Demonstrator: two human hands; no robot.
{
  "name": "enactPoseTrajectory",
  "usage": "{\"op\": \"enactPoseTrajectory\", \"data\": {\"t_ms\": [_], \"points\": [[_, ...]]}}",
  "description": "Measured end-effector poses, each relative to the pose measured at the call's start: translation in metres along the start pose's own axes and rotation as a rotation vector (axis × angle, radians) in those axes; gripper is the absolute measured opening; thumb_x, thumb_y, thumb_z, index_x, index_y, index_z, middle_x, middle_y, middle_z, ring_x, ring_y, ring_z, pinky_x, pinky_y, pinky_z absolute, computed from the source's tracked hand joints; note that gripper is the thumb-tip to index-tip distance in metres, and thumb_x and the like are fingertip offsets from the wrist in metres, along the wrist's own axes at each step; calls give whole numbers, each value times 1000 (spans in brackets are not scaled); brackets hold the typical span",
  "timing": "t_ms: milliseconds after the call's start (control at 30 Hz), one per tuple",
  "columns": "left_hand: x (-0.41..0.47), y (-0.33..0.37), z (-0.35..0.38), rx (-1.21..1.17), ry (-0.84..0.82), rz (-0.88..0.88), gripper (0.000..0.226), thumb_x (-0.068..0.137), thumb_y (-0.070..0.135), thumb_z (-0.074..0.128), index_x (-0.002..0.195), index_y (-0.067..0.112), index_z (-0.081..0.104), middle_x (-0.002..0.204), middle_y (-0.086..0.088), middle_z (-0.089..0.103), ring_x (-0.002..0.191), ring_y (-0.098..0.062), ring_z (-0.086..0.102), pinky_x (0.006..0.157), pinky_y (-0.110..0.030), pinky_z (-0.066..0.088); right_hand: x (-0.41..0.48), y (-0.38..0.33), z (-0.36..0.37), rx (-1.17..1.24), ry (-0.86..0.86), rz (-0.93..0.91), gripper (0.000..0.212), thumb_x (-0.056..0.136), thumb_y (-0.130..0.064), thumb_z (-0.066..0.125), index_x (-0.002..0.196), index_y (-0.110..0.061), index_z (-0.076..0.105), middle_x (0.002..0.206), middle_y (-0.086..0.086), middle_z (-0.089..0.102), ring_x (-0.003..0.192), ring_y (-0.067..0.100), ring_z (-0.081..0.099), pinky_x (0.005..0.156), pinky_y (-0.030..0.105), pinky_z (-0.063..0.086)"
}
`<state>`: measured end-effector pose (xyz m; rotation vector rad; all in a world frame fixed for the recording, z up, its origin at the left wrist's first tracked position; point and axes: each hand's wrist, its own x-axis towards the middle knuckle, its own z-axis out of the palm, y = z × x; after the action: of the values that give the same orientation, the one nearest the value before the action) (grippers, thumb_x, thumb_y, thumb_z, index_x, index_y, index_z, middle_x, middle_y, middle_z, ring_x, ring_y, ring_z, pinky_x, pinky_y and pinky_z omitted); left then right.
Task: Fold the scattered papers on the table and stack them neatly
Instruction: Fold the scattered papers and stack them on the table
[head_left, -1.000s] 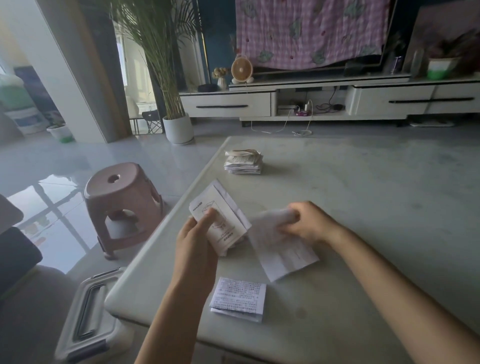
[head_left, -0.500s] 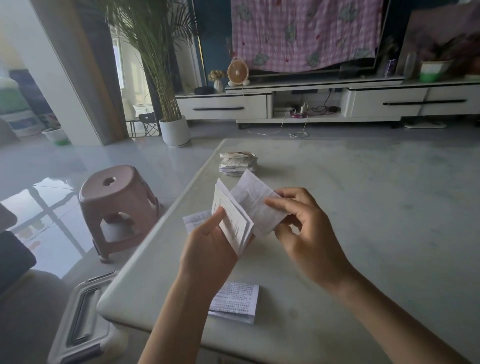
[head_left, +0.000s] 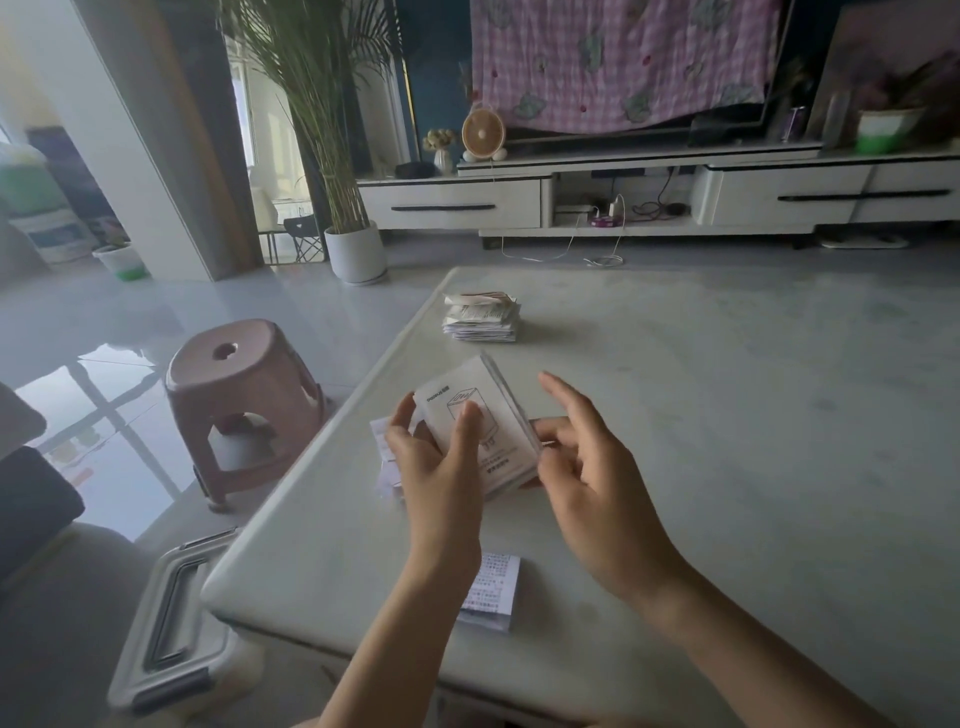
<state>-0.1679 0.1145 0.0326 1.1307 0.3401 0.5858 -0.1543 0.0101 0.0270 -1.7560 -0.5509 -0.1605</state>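
My left hand (head_left: 441, 467) grips a small white folded booklet (head_left: 498, 415) with a line drawing on its cover, thumb across the front, held above the pale table (head_left: 727, 415). My right hand (head_left: 587, 467) is at the booklet's right edge, lower fingers touching it and the index finger raised. A loose paper (head_left: 383, 452) lies partly hidden behind my left hand. A folded printed sheet (head_left: 493, 592) lies near the table's front edge under my left wrist. A stack of folded papers (head_left: 482, 317) sits at the table's far left.
A pink plastic stool (head_left: 239, 395) stands on the floor left of the table. A grey lidded box (head_left: 171, 623) sits by the table's near left corner. A white TV cabinet (head_left: 623, 202) and a potted plant (head_left: 356, 249) are at the back.
The sheet my right hand held up has been brought in against the booklet. The booklet now faces me, gripped by my left hand, and my right hand's fingers have loosened at its edge.
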Motion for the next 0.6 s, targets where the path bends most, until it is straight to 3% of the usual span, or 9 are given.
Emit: {"op": "enactPoseTrajectory", "data": {"t_ms": [100, 200, 300, 367, 467, 600], "points": [[-6, -4, 5, 10, 12, 27, 40, 90, 6, 55, 127, 5, 37, 108, -14, 62, 97, -26, 63, 78, -32, 55, 1, -1, 7, -5, 17, 0, 37, 92, -19, 46, 129, -15, 52, 117, 0, 63, 102, 11, 62, 88, 34, 52], [-5, -5, 5, -35, -26, -59, 42, 87, 7, 60, 125, 1, 41, 108, -20, 64, 94, -31, 65, 72, -34, 56, 5, -1, 9, 55, 97, 34, 23, 91, -8, 55, 112, -19, 56, 104, 1, 67, 92, 15, 67, 75, 31, 57], [-2, 2, 3, -147, -185, -190, 49, 78, 14, 63, 122, -3, 50, 111, -27, 63, 91, -35, 65, 69, -37, 56, 8, -1, 6, 139, 142, 52, 28, 90, -2, 54, 103, -27, 54, 98, 1, 67, 83, 15, 67, 61, 20, 54], [-1, 3, 1, -151, -277, -231, 38, 80, 15, 59, 115, 0, 56, 98, -21, 68, 80, -27, 68, 61, -32, 55, 7, -1, 6, 133, 128, 26, 31, 89, -2, 54, 100, -31, 51, 96, -2, 66, 81, 12, 66, 60, 18, 52], [1, 2, 1, -159, -282, -253, 23, 88, 11, 53, 110, 5, 57, 85, -13, 69, 69, -21, 67, 53, -27, 53, 6, 0, 5, 112, 79, -10, 31, 89, -1, 54, 100, -30, 49, 93, -10, 63, 79, 6, 65, 60, 15, 52], [1, 4, -2, -197, -275, -300, 43, 81, 18, 55, 120, 1, 51, 98, -24, 60, 73, -28, 62, 53, -30, 49, 8, -1, 1, 86, -32, -9, 24, 91, -10, 56, 105, -30, 53, 96, -8, 64, 80, 9, 66, 66, 25, 56]]}}
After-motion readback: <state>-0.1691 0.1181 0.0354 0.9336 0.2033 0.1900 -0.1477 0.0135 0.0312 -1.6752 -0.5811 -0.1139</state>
